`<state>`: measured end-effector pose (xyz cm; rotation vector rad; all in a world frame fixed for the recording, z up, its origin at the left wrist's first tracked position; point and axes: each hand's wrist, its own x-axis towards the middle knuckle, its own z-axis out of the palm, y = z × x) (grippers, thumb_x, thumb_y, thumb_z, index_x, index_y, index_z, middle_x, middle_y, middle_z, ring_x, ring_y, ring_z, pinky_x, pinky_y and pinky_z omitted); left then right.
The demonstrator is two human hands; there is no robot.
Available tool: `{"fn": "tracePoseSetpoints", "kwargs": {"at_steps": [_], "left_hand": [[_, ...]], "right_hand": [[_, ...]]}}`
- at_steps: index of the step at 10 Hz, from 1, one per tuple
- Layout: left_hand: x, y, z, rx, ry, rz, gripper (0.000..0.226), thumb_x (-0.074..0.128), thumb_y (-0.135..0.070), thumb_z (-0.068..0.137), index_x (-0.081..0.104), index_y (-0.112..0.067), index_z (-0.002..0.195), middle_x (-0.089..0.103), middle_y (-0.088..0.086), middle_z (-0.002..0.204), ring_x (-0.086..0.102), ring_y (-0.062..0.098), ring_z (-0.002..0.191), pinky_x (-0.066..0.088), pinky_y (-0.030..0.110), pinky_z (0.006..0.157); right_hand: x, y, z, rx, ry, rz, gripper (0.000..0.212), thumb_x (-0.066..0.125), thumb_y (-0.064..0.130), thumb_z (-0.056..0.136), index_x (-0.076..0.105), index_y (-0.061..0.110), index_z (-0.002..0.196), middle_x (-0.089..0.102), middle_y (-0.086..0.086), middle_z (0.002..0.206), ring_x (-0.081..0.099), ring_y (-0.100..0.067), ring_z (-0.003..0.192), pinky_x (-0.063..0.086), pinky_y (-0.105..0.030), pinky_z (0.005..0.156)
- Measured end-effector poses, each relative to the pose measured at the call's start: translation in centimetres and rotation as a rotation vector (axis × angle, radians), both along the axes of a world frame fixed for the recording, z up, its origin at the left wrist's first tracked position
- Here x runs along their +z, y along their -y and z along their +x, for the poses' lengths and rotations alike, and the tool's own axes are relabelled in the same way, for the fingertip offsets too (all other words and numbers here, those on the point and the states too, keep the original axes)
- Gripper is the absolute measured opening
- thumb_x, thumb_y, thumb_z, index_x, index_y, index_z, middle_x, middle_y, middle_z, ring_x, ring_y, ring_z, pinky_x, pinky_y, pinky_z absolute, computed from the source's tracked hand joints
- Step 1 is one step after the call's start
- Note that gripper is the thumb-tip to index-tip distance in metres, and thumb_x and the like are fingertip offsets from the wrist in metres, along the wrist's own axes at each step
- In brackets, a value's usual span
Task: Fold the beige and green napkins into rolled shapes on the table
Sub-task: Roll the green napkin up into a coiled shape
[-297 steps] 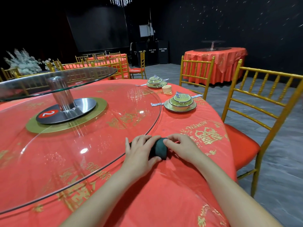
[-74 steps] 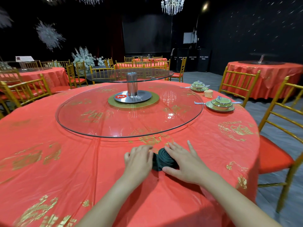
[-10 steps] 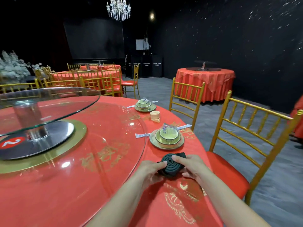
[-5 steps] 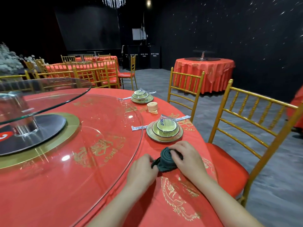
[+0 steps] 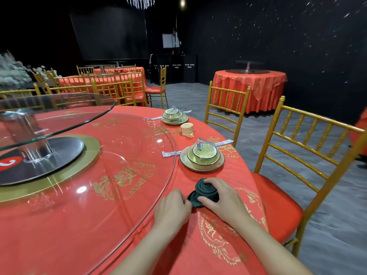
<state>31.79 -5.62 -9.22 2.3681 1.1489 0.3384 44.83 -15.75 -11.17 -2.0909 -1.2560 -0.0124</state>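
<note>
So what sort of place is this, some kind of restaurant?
Most likely a banquet hall set for a celebration: round tables under red and gold tablecloths, gold slatted chairs with red seats, a crystal chandelier, and a wrapped green bowl-and-plate setting.

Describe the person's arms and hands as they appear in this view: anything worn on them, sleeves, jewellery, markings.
Both forearms enter from the bottom edge and are bare as far as the frame shows: no sleeves reach into view. The left hand and the right hand wear no gloves, and no rings, watch, bracelet or markings are visible on them or on the wrists. The nails that show look short and unpainted.
</note>
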Motion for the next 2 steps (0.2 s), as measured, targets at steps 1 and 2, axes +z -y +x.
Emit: {"fn": "tracePoseSetpoints", "kwargs": {"at_steps": [1,2], "left_hand": [[0.2,0.0,0.1,0.0,0.041,-0.012,0.018,0.049,-0.04,0.086,0.05,-0.022,0.087,0.065,0.0,0.095,0.058,0.026,0.097,0.047,0.036,0.078],[0.1,-0.2,0.3,0.004,0.068,-0.047,0.028,0.052,-0.048,0.084,0.052,-0.022,0.094,0.065,-0.001,0.098,0.057,0.024,0.101,0.047,0.037,0.083]], "right_hand": [[0.6,0.5,0.4,0.056,0.0,-0.001,0.072,0.071,0.048,0.073,0.038,0.034,0.135,0.045,0.017,0.134,0.045,-0.006,0.122,0.04,-0.03,0.101],[1.7,1.0,0.6,0.01,-0.062,0.048,0.081,0.073,0.052,0.068,0.033,0.038,0.137,0.043,0.019,0.136,0.043,-0.005,0.121,0.039,-0.031,0.102]]}}
